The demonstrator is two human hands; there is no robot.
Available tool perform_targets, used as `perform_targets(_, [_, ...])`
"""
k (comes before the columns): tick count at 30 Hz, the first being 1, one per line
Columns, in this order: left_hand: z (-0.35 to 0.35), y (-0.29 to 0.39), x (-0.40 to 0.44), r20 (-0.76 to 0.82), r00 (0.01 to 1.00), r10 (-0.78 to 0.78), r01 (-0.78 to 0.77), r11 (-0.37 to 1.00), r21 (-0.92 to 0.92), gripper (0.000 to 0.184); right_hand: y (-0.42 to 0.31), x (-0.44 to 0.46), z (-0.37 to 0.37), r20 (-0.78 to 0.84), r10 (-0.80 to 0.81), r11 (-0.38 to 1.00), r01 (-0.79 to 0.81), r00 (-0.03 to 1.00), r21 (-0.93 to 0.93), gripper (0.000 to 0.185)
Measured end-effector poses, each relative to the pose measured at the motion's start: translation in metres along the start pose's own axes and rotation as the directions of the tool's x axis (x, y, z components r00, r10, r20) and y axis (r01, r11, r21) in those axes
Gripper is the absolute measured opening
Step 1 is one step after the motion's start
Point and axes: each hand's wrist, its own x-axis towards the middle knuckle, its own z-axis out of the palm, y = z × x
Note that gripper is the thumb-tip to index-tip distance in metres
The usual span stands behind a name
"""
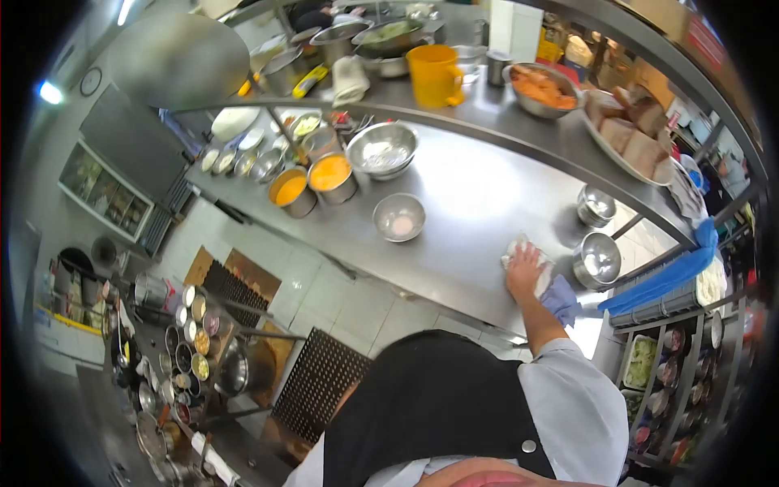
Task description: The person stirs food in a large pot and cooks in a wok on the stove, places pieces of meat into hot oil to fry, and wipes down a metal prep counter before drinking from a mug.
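My right hand (525, 265) reaches out over the steel table and grips a crumpled white cloth (542, 284), pressing it onto the tabletop. Beside my wrist a bluish-grey cloth (561, 302) hangs at the table's front edge. Two steel bowls, a nearer bowl (597, 260) and a farther bowl (596, 205), stand to the right of this hand. Left of it, a steel bowl (399, 217) with a little pale content sits on the table. My left hand is out of view, hidden below my dark apron.
Two pots of orange liquid, one pot (293, 192) beside another (332, 177), stand near a large steel bowl (382, 150). The overhead shelf (487, 109) bears a yellow jug (435, 75), a bowl of orange pieces (542, 89) and a meat platter (629, 134). Behind lies a perforated mat (319, 385).
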Motion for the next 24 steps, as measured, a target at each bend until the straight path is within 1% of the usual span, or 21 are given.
perform_targets(1, [0.005, 0.021, -0.020, 0.059, 0.989, -0.136, 0.138, 0.990, -0.036, 0.050, 0.001, 0.001, 0.010, -0.019, -0.127, 0.992, 0.127, 0.992, -0.028, 0.055])
perform_targets(2, [0.015, 0.035, -0.034, 0.087, 0.970, -0.228, 0.234, 0.970, -0.069, 0.050, -0.003, -0.003, 0.016, -0.030, -0.259, 0.965, 0.257, 0.965, -0.059, 0.054])
perform_targets(4, [0.026, 0.067, -0.050, 0.095, 0.926, -0.366, 0.376, 0.917, -0.131, 0.049, -0.023, -0.031, 0.005, -0.069, -0.434, 0.894, 0.439, 0.898, 0.089, 0.055])
perform_targets(6, [0.026, 0.100, -0.051, 0.049, 0.894, -0.446, 0.446, 0.873, -0.200, 0.048, -0.039, -0.066, -0.019, -0.015, -0.562, 0.794, 0.544, 0.827, 0.271, 0.053])
perform_targets(7, [0.021, 0.123, -0.042, 0.000, 0.882, -0.472, 0.460, 0.859, -0.224, 0.048, -0.039, -0.079, -0.025, -0.011, -0.572, 0.787, 0.553, 0.820, 0.274, 0.053])
perform_targets(8, [0.010, 0.157, -0.031, -0.051, 0.880, -0.472, 0.448, 0.860, -0.243, 0.048, -0.038, -0.086, -0.031, 0.005, -0.636, 0.729, 0.598, 0.772, 0.333, 0.051])
perform_targets(9, [0.001, 0.180, -0.017, -0.199, 0.897, -0.394, 0.359, 0.914, -0.191, 0.047, -0.034, -0.084, -0.037, 0.010, -0.695, 0.665, 0.638, 0.719, 0.390, 0.049])
perform_targets(10, [-0.020, 0.210, 0.004, -0.339, 0.891, -0.303, 0.277, 0.953, -0.124, 0.048, -0.025, -0.081, -0.044, 0.005, -0.702, 0.659, 0.646, 0.713, 0.386, 0.049])
perform_targets(11, [-0.050, 0.237, 0.030, -0.425, 0.886, -0.184, 0.252, 0.962, 0.108, 0.046, -0.018, -0.080, -0.052, 0.041, -0.701, 0.656, 0.622, 0.712, 0.427, 0.049])
perform_targets(12, [-0.090, 0.282, 0.047, -0.470, 0.869, -0.155, 0.198, 0.979, 0.043, 0.043, -0.012, -0.079, -0.057, 0.078, -0.700, 0.655, 0.595, 0.710, 0.467, 0.049])
perform_targets(13, [-0.128, 0.325, 0.066, -0.549, 0.836, -0.008, 0.075, 0.992, 0.100, 0.040, -0.007, -0.080, -0.059, 0.075, -0.705, 0.651, 0.601, 0.706, 0.464, 0.049])
perform_targets(14, [-0.164, 0.375, 0.080, -0.642, 0.759, 0.108, -0.083, 0.994, 0.069, 0.033, -0.003, -0.081, -0.061, 0.042, -0.620, 0.725, 0.552, 0.784, 0.411, 0.051])
perform_targets(15, [-0.201, 0.431, 0.085, -0.698, 0.667, 0.261, -0.258, 0.960, 0.113, 0.029, 0.001, -0.081, -0.062, 0.001, -0.530, 0.792, 0.494, 0.848, 0.358, 0.053])
perform_targets(16, [-0.232, 0.485, 0.086, -0.721, 0.623, 0.302, -0.361, 0.929, 0.077, 0.028, 0.001, -0.079, -0.061, -0.005, -0.539, 0.789, 0.506, 0.843, 0.349, 0.053])
perform_targets(17, [-0.257, 0.531, 0.089, -0.751, 0.521, 0.406, -0.534, 0.841, 0.084, 0.031, -0.001, -0.079, -0.056, -0.022, -0.512, 0.806, 0.489, 0.859, 0.333, 0.054])
perform_targets(18, [-0.280, 0.563, 0.100, -0.754, 0.479, 0.449, -0.662, 0.749, 0.026, 0.036, -0.002, -0.078, -0.053, -0.041, -0.484, 0.823, 0.471, 0.874, 0.316, 0.056])
perform_targets(20, [-0.314, 0.633, 0.099, -0.767, 0.485, 0.420, -0.712, 0.699, -0.067, 0.042, -0.002, -0.077, -0.052, -0.037, -0.493, 0.825, 0.481, 0.869, 0.296, 0.057])
perform_targets(22, [-0.345, 0.673, 0.112, -0.754, 0.566, 0.333, -0.663, 0.727, -0.177, 0.049, -0.003, -0.080, -0.053, -0.007, -0.492, 0.830, 0.472, 0.871, 0.297, 0.060])
perform_targets(23, [-0.356, 0.682, 0.132, -0.761, 0.558, 0.330, -0.672, 0.718, -0.182, 0.049, -0.004, -0.085, -0.056, -0.012, -0.497, 0.831, 0.480, 0.868, 0.283, 0.060])
perform_targets(24, [-0.365, 0.682, 0.157, -0.805, 0.499, 0.322, -0.668, 0.734, -0.120, 0.050, -0.007, -0.093, -0.060, 0.005, -0.440, 0.864, 0.422, 0.898, 0.276, 0.062])
